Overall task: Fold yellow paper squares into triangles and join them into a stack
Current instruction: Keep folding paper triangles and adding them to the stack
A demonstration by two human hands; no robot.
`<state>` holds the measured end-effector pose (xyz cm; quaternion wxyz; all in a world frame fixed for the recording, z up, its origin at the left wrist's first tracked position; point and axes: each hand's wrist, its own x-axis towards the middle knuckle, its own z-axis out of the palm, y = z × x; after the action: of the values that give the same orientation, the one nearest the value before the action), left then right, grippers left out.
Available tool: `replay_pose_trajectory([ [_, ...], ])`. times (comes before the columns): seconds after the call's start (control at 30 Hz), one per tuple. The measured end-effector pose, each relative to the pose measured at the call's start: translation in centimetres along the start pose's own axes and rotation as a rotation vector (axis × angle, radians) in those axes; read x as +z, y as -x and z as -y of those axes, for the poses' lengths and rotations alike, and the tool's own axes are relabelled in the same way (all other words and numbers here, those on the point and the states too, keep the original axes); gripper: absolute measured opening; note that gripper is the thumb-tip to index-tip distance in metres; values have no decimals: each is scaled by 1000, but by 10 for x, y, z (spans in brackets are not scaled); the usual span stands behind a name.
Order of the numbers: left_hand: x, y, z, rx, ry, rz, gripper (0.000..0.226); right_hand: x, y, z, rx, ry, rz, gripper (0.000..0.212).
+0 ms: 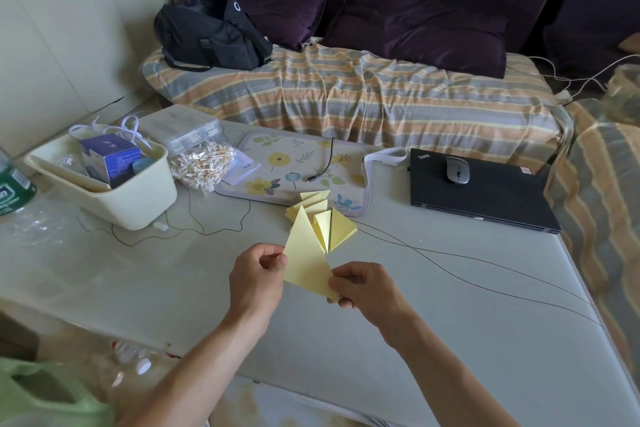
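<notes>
A yellow paper folded into a triangle is held up above the table, its tip pointing away from me. My left hand pinches its left edge between thumb and fingers. My right hand pinches its lower right corner. Behind it, a cluster of several folded yellow triangles lies on the table, partly on the edge of a floral mat. Part of that cluster is hidden by the held paper.
A cream bin with a blue box stands at the left, a bag of cotton swabs beside it. A shut black laptop with a mouse lies at the right. Thin cables cross the table. A striped sofa runs behind.
</notes>
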<state>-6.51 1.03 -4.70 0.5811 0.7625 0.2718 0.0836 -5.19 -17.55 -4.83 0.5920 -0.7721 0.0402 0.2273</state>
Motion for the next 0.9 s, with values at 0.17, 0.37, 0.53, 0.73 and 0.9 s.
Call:
replay_pose_trajectory([
  [0.17,0,0,1,-18,3,0,14,0,1,0,0,8,-5,11],
  [0.37,-2,-1,-2,-31,4,-29,13,0,3,2,16,11,-1,11],
  [0.53,0,2,1,-18,-146,32,30,-1,2,-1,15,103,-37,8],
  [0.73,5,11,3,419,-657,-59,85,2,2,-2,33,317,-11,10],
  [0.9,5,15,2,363,-915,187,32,4,3,-2,-28,394,-32,11],
])
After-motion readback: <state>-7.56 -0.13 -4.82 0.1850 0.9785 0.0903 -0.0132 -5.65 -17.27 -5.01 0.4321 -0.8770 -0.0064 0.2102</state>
